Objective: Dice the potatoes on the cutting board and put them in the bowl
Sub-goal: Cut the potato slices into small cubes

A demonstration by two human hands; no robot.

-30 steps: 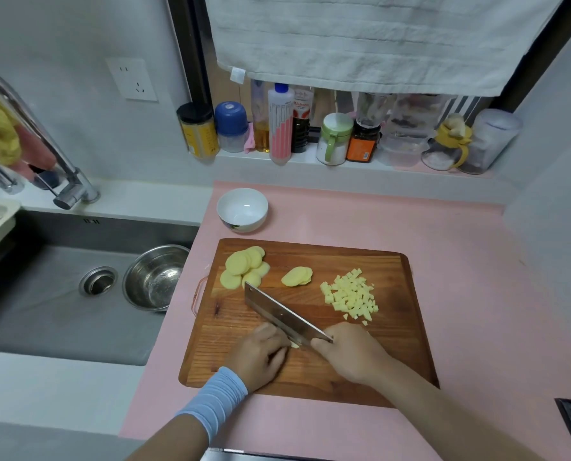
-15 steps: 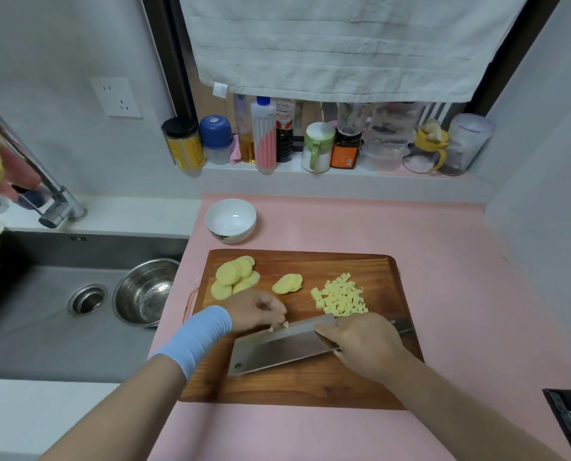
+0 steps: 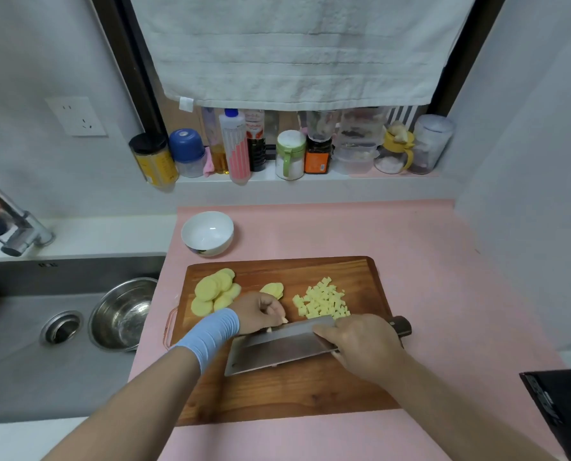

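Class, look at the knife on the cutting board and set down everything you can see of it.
The knife is a broad rectangular cleaver with a grey metal blade and a dark handle, whose end shows past the right hand gripping it. It lies low across the wooden cutting board, flat side up, blade toward the person's left. Curled fingers of the left hand and small potato pieces meet its far edge.

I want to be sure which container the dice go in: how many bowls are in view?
2. A white bowl stands on the pink counter behind the cutting board. A steel bowl sits in the sink. No others show.
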